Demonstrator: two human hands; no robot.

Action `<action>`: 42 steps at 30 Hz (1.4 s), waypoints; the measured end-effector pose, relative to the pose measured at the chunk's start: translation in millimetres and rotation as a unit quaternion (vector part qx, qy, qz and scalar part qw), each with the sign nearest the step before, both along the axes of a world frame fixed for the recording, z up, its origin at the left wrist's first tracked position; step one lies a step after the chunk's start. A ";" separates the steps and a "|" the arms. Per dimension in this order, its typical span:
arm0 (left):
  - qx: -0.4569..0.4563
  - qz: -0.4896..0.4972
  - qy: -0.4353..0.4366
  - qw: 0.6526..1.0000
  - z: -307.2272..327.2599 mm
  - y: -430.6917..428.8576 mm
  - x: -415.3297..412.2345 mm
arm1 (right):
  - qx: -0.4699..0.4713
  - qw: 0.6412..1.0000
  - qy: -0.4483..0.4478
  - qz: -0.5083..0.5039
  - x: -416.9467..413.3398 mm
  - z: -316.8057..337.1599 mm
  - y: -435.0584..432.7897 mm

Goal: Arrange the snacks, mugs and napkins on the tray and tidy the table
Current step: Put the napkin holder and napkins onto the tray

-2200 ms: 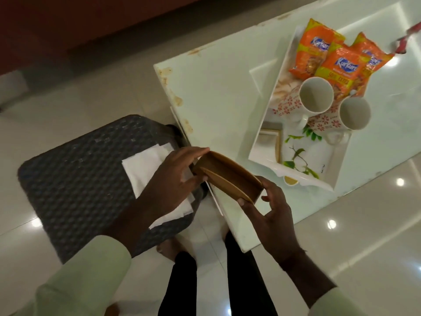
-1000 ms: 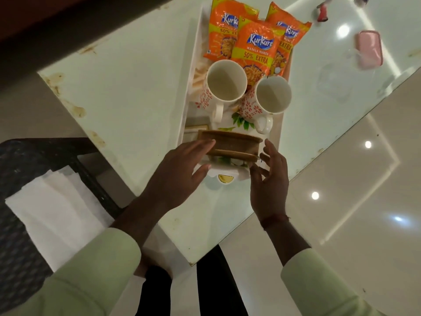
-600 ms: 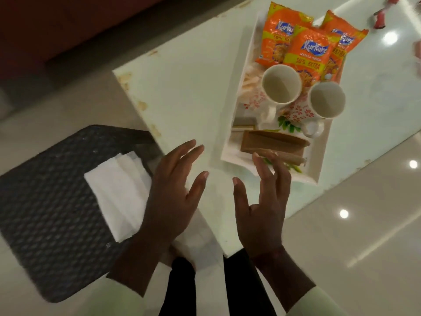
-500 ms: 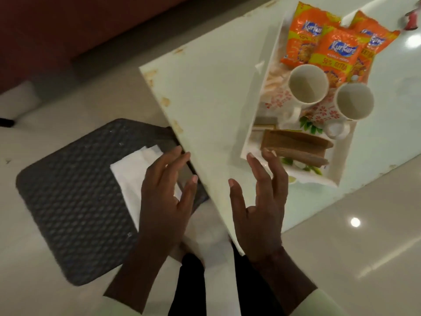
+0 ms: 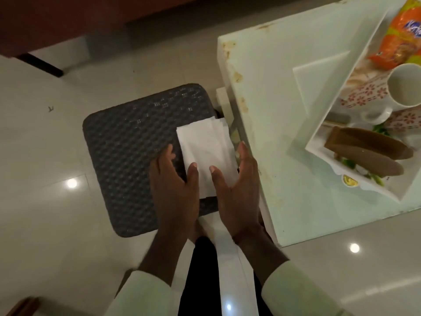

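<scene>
A dark woven stool carries the white napkins. The left hand and right hand flank the napkins' near end, fingers spread, thumbs resting on them, nothing gripped. Right of the napkins, the surface bears the tray with a brown holder, a mug and a snack packet.

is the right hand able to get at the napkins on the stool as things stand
Probably yes. The right hand is open, already at the right edge of the napkins with its thumb over them; nothing lies on top, and the left hand flanks the other side.
</scene>
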State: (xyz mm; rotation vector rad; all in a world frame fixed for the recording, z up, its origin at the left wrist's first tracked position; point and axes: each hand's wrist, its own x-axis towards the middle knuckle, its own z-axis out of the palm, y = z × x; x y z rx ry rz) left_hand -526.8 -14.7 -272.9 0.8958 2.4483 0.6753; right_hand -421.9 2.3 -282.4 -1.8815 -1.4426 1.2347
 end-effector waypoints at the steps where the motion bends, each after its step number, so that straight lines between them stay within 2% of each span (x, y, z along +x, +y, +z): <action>1: -0.002 0.003 -0.016 1.000 -3.2 1.2 -0.3 | -0.014 1.000 0.000 -0.008 -2.7 -3.4 0.2; 5: 0.003 0.023 -0.082 0.996 -10.9 7.5 3.4 | -0.070 0.996 0.003 -0.059 -8.5 -14.0 3.7; 11: 0.012 0.021 -0.078 0.997 -3.4 18.6 6.7 | -0.154 0.974 0.067 -0.154 -9.3 -14.3 6.1; 15: 0.015 0.024 -0.178 0.984 5.1 21.4 11.0 | -0.148 0.967 0.072 -0.193 0.0 -8.5 12.1; 21: 0.029 0.101 -0.393 0.914 18.5 21.7 25.8 | -0.096 0.972 0.122 -0.176 35.5 19.4 23.3; 26: 0.053 0.158 -0.525 0.834 29.3 29.9 53.1 | -0.051 0.977 0.168 -0.118 74.9 46.9 28.2; 28: 0.062 0.150 -0.561 0.812 32.4 34.0 64.0 | -0.061 0.966 0.209 -0.139 91.2 50.6 29.4; 30: 0.055 0.124 -0.569 0.811 34.9 38.5 77.3 | -0.089 0.944 0.261 -0.182 109.5 52.2 31.8; 31: 0.049 0.113 -0.566 0.815 36.2 41.5 83.7 | -0.091 0.943 0.260 -0.185 118.9 53.2 33.9; 34: 0.046 0.084 -0.551 0.829 41.0 55.5 98.3 | -0.059 0.977 0.172 -0.109 149.8 58.6 43.6; 36: 0.044 0.052 -0.529 0.846 46.0 68.7 103.5 | -0.055 0.982 0.164 -0.076 173.5 62.2 52.5; 39: 0.021 -0.063 -0.489 0.870 51.1 86.4 105.0 | -0.082 0.978 0.183 -0.055 207.7 67.0 65.9; 42: -0.013 -0.187 -0.449 0.874 55.1 102.8 114.8 | -0.114 0.971 0.202 -0.066 241.4 75.2 78.4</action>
